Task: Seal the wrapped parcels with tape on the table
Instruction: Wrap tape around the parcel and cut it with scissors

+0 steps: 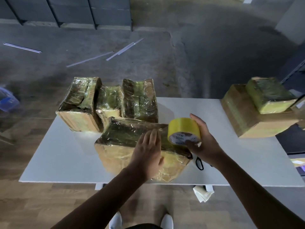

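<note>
A large parcel (pixel 125 146) wrapped in clear film lies at the front middle of the white table (pixel 66 159). My left hand (pixel 147 151) rests flat on its top, fingers together and pointing away from me. My right hand (pixel 203 142) grips a yellow roll of tape (pixel 183 129) just above the parcel's right end. Three more wrapped parcels stand behind it: a left parcel (pixel 80 104), a middle parcel (pixel 109 101) and a right parcel (pixel 139 100).
Black scissors (pixel 199 163) lie on the table under my right wrist. At the table's far right, a small wrapped parcel (pixel 269 95) sits on a larger box (pixel 252 118). A crumpled white piece (pixel 203 193) lies on the floor below the front edge.
</note>
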Demonstrator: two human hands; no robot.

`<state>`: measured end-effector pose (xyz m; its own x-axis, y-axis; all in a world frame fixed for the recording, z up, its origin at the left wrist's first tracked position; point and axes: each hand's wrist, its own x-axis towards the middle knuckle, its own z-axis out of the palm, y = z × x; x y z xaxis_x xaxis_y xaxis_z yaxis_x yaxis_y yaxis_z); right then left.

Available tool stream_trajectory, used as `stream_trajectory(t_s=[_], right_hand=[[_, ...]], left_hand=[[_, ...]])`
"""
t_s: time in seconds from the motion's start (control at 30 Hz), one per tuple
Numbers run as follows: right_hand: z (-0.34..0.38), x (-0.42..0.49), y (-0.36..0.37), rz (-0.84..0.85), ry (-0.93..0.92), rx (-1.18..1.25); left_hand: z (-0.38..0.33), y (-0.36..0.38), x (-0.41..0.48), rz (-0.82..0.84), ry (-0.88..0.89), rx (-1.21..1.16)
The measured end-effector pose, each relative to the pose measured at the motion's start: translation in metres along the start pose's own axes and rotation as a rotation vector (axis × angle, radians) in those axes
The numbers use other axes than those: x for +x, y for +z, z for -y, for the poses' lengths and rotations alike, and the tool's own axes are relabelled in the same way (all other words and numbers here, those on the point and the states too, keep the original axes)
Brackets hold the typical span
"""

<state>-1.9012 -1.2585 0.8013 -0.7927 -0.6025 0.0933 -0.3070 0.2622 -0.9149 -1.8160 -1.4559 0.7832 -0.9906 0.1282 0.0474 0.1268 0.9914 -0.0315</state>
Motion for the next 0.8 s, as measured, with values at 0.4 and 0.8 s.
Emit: stream_trajectory(t_s=[0.4,0.8], right_hand=[[-0.006,-0.018,-0.083,0.044,-0.200,-0.951],[-0.042,-0.026,-0.032,0.191,-0.024,-0.936]], left_hand=[[0.009,0.007,0.001,0.008,0.001,-0.010],[-0.017,0.002,0.006,0.047,-0.001,0.058]])
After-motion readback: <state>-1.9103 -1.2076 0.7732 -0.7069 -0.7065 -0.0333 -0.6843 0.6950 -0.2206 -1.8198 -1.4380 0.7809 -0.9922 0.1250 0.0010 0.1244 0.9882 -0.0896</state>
